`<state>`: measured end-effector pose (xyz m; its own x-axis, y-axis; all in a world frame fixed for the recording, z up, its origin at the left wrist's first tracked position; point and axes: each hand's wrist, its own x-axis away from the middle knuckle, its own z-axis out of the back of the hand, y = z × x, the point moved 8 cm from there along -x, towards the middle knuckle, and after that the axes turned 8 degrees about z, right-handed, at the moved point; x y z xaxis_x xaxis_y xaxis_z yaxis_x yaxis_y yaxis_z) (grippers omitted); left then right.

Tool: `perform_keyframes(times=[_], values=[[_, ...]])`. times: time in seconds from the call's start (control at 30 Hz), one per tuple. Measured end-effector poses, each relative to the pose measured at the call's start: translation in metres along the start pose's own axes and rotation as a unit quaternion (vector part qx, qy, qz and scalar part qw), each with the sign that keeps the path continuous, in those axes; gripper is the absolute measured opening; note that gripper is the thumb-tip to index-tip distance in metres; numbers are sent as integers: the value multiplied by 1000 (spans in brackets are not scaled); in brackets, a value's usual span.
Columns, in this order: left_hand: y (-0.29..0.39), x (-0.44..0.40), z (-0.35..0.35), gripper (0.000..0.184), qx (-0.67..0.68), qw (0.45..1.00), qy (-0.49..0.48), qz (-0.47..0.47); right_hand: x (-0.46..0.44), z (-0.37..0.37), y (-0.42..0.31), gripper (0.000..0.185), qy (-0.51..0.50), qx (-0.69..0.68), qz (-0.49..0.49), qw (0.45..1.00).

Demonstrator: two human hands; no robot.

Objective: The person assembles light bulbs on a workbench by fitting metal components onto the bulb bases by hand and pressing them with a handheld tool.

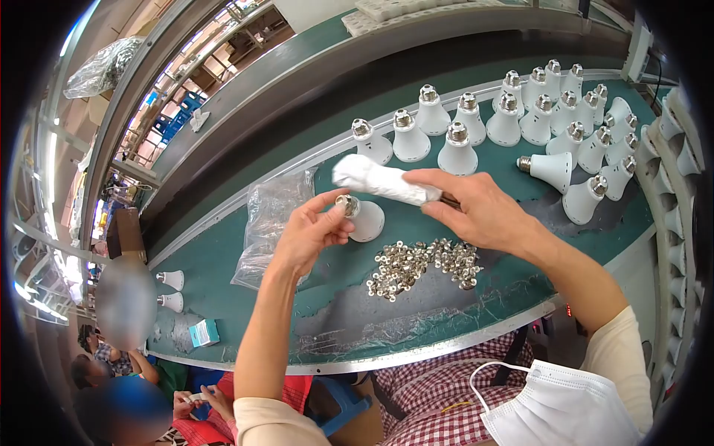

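Observation:
My left hand (316,227) pinches the metal screw cap of a white bulb housing (366,221), which stands on the green table. In my right hand (476,204) is a tool wrapped in white cloth (379,182), shaped like a small hammer; a thin dark handle end shows at my fingers. Its wrapped head is slightly blurred, above and beside the bulb's cap. A pile of small metal bulb contacts (405,269) lies just in front of the bulb, below my hands.
Many bulb housings (506,119) stand at the back right, a few on their sides. A clear plastic bag (271,223) lies left. Farther left are two housings and a teal box (204,333). Foam trays (673,223) line the right edge. Another person's hands (204,401) are at lower left.

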<state>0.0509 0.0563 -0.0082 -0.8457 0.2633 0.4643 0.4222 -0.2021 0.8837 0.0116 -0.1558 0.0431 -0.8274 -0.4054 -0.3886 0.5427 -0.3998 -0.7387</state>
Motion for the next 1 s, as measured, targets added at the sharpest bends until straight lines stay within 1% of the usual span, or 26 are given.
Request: perform_keyframes(times=[0.03, 0.07, 0.13, 0.17, 0.23, 0.3, 0.37, 0.43, 0.5, 0.53, 0.57, 0.6, 0.63, 0.7, 0.73, 0.8, 0.83, 0.87, 0.93, 0.97, 1.0], values=[[-3, 3, 1, 41, -11, 999, 29, -17, -3, 1, -9, 39, 0, 0, -3, 1000], [-4, 5, -2, 51, -15, 999, 17, -30, -9, 6, -27, 39, 18, 11, 44, 999], [-8, 4, -4, 53, -4, 999, 14, -43, -17, 10, -53, 39, 64, 16, 124, 990], [-8, 4, -4, 55, 2, 998, 10, -56, -18, 7, -54, 39, 61, 17, 128, 990], [-10, 0, -2, 56, 4, 998, 18, -58, -17, -18, -42, 37, -65, 161, 70, 982], [-12, 0, -4, 57, 5, 998, 21, -60, -23, -8, -45, 34, -58, 185, 67, 979], [-7, 5, -4, 54, 14, 997, 34, -66, -27, 0, -45, 33, -78, 205, 52, 974], [2, 15, -3, 53, 17, 996, 35, -77, -24, 8, -49, 34, -67, 212, 51, 974], [1, 26, 11, 52, 21, 996, 45, -77, -16, 17, -54, 35, 12, 131, 72, 989], [4, 34, 23, 52, 13, 993, 56, -106, -10, 13, -53, 37, -16, 94, 42, 995], [8, 44, 37, 52, 4, 988, 74, -135, -3, 10, -55, 37, -23, 88, 54, 994], [11, 55, 56, 49, -18, 979, 124, -158, 3, -3, -52, 37, -76, 57, 38, 995], [11, 64, 80, 49, -20, 974, 161, -159, 6, -20, -49, 38, -134, 23, 32, 990], [10, 87, 142, 41, -48, 947, 262, -181, 7, -43, -43, 39, -163, 11, 15, 987], [4, 99, 177, 41, -52, 936, 300, -179, 5, -51, -37, 39, -156, 0, 8, 988], [-15, 122, 260, 41, -76, 863, 476, -152, 0, -63, -24, 40, -145, 3, -28, 989], [-27, 136, 303, 42, -97, 820, 543, -151, 0, -63, -17, 39, -141, 17, -58, 988], [-45, 151, 354, 45, -153, 756, 623, -127, 0, -66, -15, 39, -149, 16, -46, 988], [-72, 187, 419, 53, -119, 671, 727, -86, 7, -61, 5, 40, -119, 31, -115, 986], [-85, 204, 452, 55, -197, 609, 765, -64, 8, -60, 9, 40, -125, 35, -115, 985], [-96, 219, 465, 57, -124, 608, 785, -6, 8, -54, 17, 41, -91, 40, -140, 985]])
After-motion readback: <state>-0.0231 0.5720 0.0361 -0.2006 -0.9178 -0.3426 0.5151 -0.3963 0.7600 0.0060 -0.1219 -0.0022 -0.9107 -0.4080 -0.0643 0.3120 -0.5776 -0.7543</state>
